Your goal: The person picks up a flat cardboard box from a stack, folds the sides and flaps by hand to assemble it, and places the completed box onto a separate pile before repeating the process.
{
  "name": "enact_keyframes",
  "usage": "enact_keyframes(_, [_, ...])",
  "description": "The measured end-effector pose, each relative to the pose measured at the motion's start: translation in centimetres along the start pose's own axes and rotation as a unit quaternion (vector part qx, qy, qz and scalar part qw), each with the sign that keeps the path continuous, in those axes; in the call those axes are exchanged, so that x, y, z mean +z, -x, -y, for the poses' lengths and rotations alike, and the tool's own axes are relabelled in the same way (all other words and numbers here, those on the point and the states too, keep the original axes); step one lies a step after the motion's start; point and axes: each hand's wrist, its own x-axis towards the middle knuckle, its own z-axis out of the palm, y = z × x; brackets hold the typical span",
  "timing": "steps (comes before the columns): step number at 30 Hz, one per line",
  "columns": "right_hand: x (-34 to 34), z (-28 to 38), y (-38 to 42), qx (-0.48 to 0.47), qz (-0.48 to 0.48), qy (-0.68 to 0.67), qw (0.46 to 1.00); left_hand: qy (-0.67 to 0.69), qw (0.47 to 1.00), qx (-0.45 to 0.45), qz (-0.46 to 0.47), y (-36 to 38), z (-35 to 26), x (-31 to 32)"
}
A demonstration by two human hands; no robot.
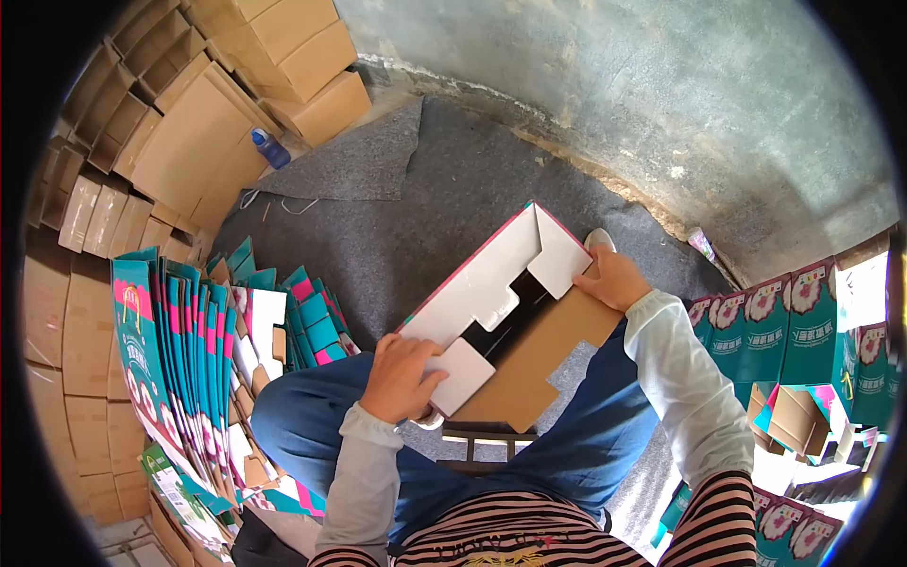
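A cardboard box (pixel 477 279) lies tilted above my lap, its flap side facing up. White inner flaps are folded in at both ends, and a brown flap (pixel 539 354) stands out toward me. A dark gap shows between the flaps. My left hand (pixel 402 378) grips the box's near left end, thumb on the white end flap and the other fingers partly hidden. At the far right end, my right hand (pixel 612 281) holds the corner, thumb on top and fingers behind the edge.
Flattened teal and pink cartons (pixel 189 350) stand stacked at my left. Brown cardboard boxes (pixel 189 142) pile up behind them, near a blue bottle (pixel 271 149). Made-up teal boxes (pixel 765 326) stand at my right. A grey wall (pixel 661 104) bounds the far side, above dark matting (pixel 463 170).
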Motion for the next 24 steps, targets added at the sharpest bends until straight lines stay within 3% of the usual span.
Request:
enact_keyframes(4, [-0.2,1.0,-0.1,-0.007,0.011,-0.021,1.0,-0.076,0.979,0.069,-0.174,-0.6,-0.9,2.6])
enact_keyframes(6, [-0.2,-0.9,-0.7,-0.032,0.043,-0.043,0.998,-0.097,0.977,0.067,-0.178,-0.2,-1.3,2.8])
enact_keyframes(9, [-0.9,-3.9,-1.6,-0.07,0.161,-0.318,0.932,-0.098,0.983,0.035,-0.149,1.2,-1.7,3.9])
enact_keyframes(12, [-0.9,-4.1,-1.1,-0.227,0.104,-0.258,0.933,-0.066,0.99,0.022,-0.119,2.7,-2.1,4.2])
enact_keyframes(18, [-3.8,1.5,-0.3,-0.043,0.129,-0.074,0.988,0.033,0.989,0.011,-0.146,4.1,-3.4,3.2])
enact_keyframes(21, [-2.7,3.2,-0.6,-0.07,0.016,0.151,0.986,0.012,0.984,-0.029,-0.178,3.8,-3.8,4.1])
enact_keyframes(24, [-1.3,3.3,-0.5,-0.193,-0.088,0.135,0.968,0.008,0.961,-0.087,-0.262,3.2,-3.4,6.8])
